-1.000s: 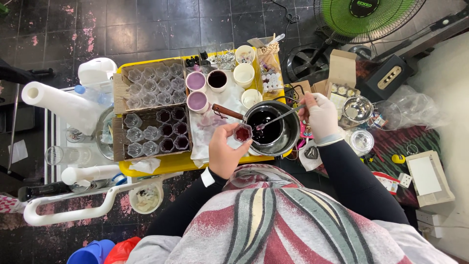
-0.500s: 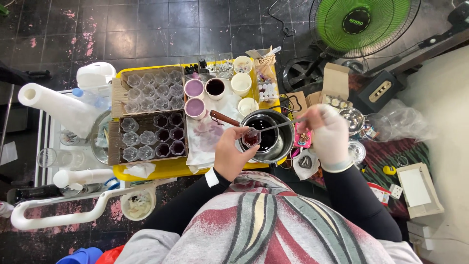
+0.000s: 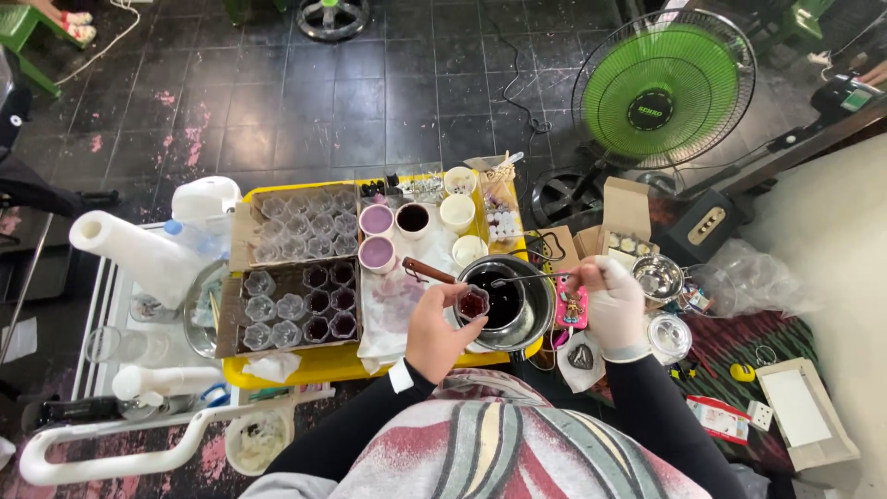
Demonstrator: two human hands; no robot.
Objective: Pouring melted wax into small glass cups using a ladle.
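Filling a little cup with dark liquid from the pot.

The left hand (image 3: 434, 333) is closed around a small clear cup (image 3: 472, 303) and holds it just beside the near left edge of the metal pot (image 3: 504, 300), which sits at the right end of the yellow tray (image 3: 305, 365) on the desk. The cup already has some dark red liquid in it. The gloved right hand (image 3: 614, 305) grips the end of a long spoon (image 3: 531, 277), and the spoon reaches left over the pot. It looks like the filling step is going on now. The next move calls for a steady tip of the spoon into the cup, without spilling, then a free spot in the cardboard box of cups (image 3: 296, 305) to the left.
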